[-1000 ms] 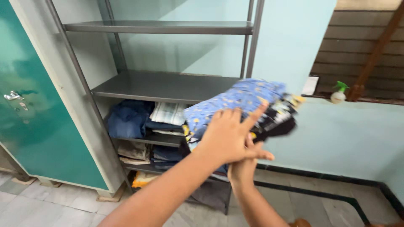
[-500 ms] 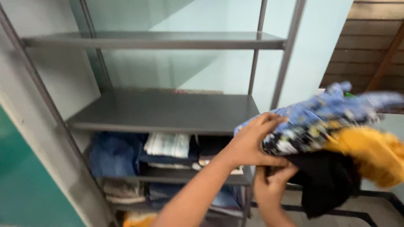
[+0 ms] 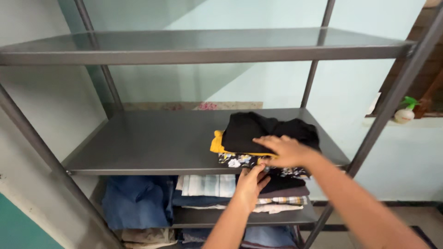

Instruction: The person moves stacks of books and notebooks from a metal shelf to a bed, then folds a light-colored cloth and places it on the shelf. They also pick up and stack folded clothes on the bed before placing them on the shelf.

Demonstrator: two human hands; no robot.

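Head view: right hand [image 3: 285, 150] lies flat, fingers spread, atop folded black, yellow and floral cloth stack [image 3: 258, 136] on grey metal shelf [image 3: 152, 143], left hand [image 3: 251, 182] cupping its front edge.

I see a shelf rack [image 3: 152, 147] of grey metal, smooth with a dull sheen that mirrors the wall. On it, at 3 o'clock, lies a black garment [image 3: 267, 129] of soft matt cloth over a mustard-yellow cloth [image 3: 216, 143] and a floral printed fabric [image 3: 237, 160]. Below, folded denim [image 3: 136, 200] looks coarse. The wall [image 3: 194, 83] is painted, matt.
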